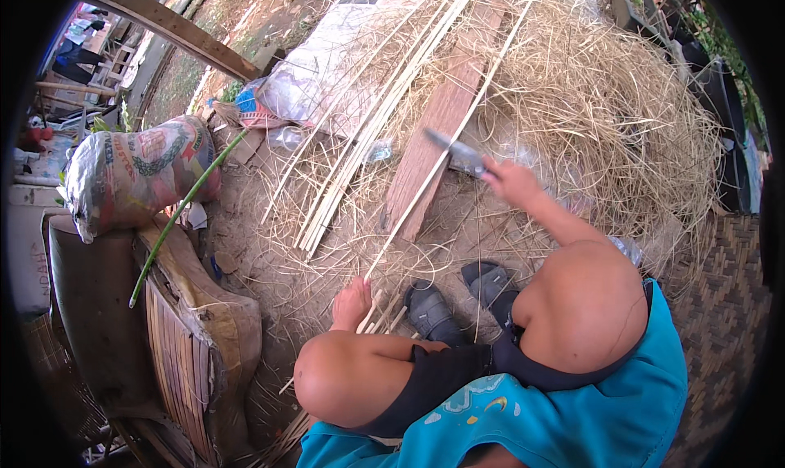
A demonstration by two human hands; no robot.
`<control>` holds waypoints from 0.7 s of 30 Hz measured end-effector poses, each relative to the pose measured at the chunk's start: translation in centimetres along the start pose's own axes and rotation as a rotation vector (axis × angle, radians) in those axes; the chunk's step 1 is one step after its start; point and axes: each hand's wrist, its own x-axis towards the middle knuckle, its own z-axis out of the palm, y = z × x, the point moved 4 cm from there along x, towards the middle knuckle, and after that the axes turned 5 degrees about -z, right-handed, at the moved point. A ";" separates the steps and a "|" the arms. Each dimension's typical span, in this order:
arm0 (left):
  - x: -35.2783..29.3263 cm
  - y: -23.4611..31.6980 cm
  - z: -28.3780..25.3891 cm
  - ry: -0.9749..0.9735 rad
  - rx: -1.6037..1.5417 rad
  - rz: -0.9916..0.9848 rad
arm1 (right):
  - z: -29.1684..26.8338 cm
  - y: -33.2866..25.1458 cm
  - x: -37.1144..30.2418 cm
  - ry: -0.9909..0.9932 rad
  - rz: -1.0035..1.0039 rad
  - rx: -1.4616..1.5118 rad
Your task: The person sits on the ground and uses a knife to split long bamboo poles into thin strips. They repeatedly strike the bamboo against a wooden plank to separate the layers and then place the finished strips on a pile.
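My left hand (352, 303) is closed around the near end of a long, thin bamboo strip (419, 195). The strip slants away to the far right, over a reddish-brown wooden plank (441, 112) lying on the ground. In my right hand (511, 180) is the handle of a knife (455, 152) with a wide dark blade. Its blade crosses the strip above the plank; whether the two touch I cannot tell. Left of the plank lies a bundle of pale split bamboo strips (360, 145). More strip ends (378, 312) show beside my left hand.
A big heap of curly shavings (605, 100) spreads at the right. On the left are a stuffed sack (143, 169), a green bamboo stick (184, 206) and a worn chair-like piece of furniture (204, 321). My sandalled feet (433, 308) stand close in front. Woven matting (724, 337) lies at right.
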 end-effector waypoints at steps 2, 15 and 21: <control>-1.1 -0.4 -0.4 -0.039 0.024 -0.039 | -5.7 9.1 3.2 0.112 0.234 -0.048; 2.9 2.5 0.6 -0.195 -0.375 -0.178 | -0.5 -4.1 0.4 -0.087 -0.004 0.198; -3.4 -2.2 0.6 -0.172 -0.222 -0.281 | -2.4 1.7 3.4 0.029 0.003 0.032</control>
